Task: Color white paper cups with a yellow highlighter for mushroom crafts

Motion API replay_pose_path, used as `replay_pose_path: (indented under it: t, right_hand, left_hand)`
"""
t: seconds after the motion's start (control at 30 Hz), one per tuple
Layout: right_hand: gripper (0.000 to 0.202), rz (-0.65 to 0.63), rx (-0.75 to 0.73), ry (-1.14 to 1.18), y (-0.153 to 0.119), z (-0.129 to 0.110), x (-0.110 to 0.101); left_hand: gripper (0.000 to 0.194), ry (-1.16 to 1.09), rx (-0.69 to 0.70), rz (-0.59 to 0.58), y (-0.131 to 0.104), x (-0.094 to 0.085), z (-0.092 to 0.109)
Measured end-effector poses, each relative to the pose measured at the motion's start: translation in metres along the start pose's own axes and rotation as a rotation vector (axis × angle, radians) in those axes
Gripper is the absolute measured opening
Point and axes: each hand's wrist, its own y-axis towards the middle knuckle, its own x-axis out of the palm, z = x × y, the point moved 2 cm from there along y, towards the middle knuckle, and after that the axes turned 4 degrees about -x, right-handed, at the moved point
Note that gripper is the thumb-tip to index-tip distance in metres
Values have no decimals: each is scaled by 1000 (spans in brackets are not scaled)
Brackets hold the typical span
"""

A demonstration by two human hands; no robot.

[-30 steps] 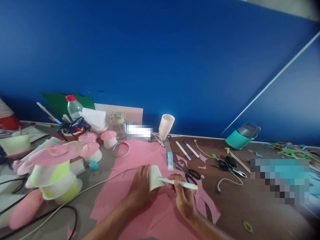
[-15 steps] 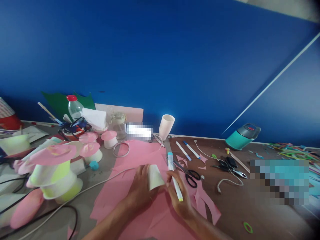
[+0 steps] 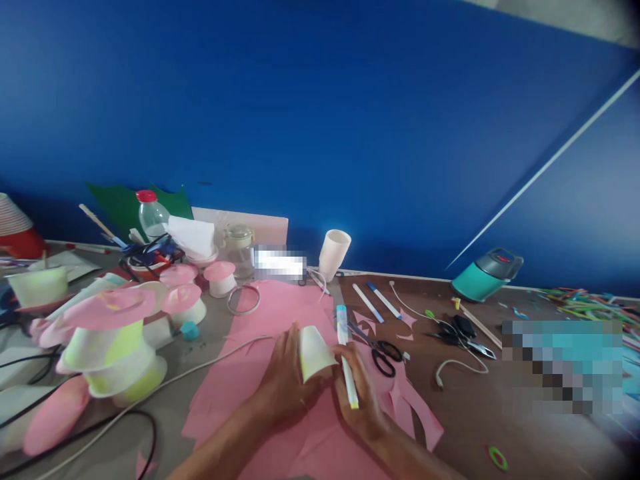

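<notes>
My left hand [image 3: 283, 387] is wrapped round a small white paper cup [image 3: 316, 353] from its left side. The cup lies tilted, with a yellow tint along its left edge. In my right hand [image 3: 364, 393] is a white marker [image 3: 349, 375] with a light blue upper end and a yellow lower end. Its upper end points away from me, and the fingers hold it close to the cup's right edge. Both hands rest over large pink paper sheets [image 3: 265, 307]. Whether a marker tip touches the cup is hidden by my fingers.
Black-handled scissors [image 3: 384, 359] lie right of my right hand, with two more markers [image 3: 367, 303] behind. A tall white cup [image 3: 335, 255] stands by the blue wall. Pink-topped paper cups [image 3: 110, 340] crowd the left, crossed by a white cable [image 3: 200, 365]. A teal flask [image 3: 485, 277] leans right.
The cup has turned slightly in my left hand and shows more of its yellow-tinted side. The marker has swung a little more upright, its lower end shifting left. The view has shifted slightly.
</notes>
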Motion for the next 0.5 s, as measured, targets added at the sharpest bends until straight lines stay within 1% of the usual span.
replay_pose_path:
  t: [0.1, 0.2, 0.3, 0.37, 0.5]
  right_hand:
    - [28, 12, 27, 29, 1, 0, 1]
    - [25, 17, 31, 56, 5, -4, -3]
    - [20, 73, 70, 111, 9, -11, -11]
    - [22, 98, 88, 158, 11, -14, -15]
    - [23, 50, 16, 162, 9, -17, -15]
  left_hand:
    - [94, -18, -14, 3, 0, 1, -1]
    - [86, -33, 0, 45, 1, -1, 1]
    - [79, -41, 54, 88, 2, -2, 4]
    - [75, -31, 80, 95, 3, -2, 4]
    - [73, 1, 126, 83, 5, -1, 3]
